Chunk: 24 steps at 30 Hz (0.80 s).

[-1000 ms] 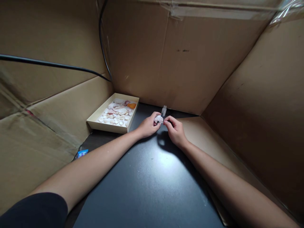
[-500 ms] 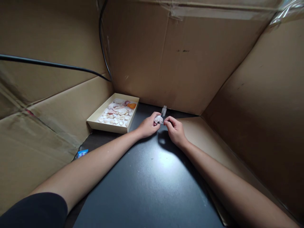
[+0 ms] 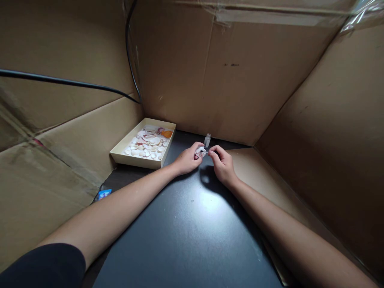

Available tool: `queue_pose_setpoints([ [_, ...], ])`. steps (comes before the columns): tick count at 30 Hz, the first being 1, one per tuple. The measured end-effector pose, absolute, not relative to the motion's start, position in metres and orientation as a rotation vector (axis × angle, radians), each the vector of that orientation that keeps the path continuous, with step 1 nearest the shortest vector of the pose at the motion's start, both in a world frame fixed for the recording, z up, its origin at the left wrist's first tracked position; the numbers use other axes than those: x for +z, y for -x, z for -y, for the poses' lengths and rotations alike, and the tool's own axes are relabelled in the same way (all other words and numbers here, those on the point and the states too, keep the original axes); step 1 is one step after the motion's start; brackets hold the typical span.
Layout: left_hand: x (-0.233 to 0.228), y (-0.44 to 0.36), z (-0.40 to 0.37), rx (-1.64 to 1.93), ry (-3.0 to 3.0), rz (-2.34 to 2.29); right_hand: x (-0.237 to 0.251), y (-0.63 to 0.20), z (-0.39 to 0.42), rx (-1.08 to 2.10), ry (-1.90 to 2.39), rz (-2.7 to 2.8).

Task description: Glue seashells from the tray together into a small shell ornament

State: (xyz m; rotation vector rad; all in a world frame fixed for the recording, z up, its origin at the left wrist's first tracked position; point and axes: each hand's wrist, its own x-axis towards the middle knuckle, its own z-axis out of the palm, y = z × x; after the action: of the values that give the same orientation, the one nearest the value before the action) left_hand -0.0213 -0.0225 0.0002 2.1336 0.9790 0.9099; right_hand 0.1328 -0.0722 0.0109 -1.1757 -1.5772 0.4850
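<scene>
My left hand [image 3: 188, 160] is closed around a small white ribbed seashell [image 3: 199, 153], holding it just above the dark tabletop. Brownish streaks run along the shell's lower edge, and a dark spot shows near its middle. To the right of it, the thumb and forefinger of my right hand [image 3: 221, 161] are pinched together on a thin, pale stick-like thing [image 3: 207, 152] that points toward the shell. Whether its tip touches the shell I cannot tell. Just behind both hands stands a small clear glass bottle [image 3: 207, 140].
A cream tray [image 3: 136, 161] of assorted shells, one of them orange, sits at the back left. Cardboard walls [image 3: 240, 88] enclose the dark table [image 3: 180, 240]. A black cable [image 3: 75, 83] runs along the left wall, and a blue packet [image 3: 104, 194] lies by my left forearm.
The seashell has turned in my left hand, bringing the dark spot and streaked lower edge into view. My right hand has shifted slightly right, away from the shell.
</scene>
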Motion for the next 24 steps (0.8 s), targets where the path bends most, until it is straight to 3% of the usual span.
queue_pose_setpoints([
  [24,-0.0023,0.0222,0.0209,0.946,-2.144,-0.959,0.0134,-0.1309,0.0760,0.575,1.132,1.659],
])
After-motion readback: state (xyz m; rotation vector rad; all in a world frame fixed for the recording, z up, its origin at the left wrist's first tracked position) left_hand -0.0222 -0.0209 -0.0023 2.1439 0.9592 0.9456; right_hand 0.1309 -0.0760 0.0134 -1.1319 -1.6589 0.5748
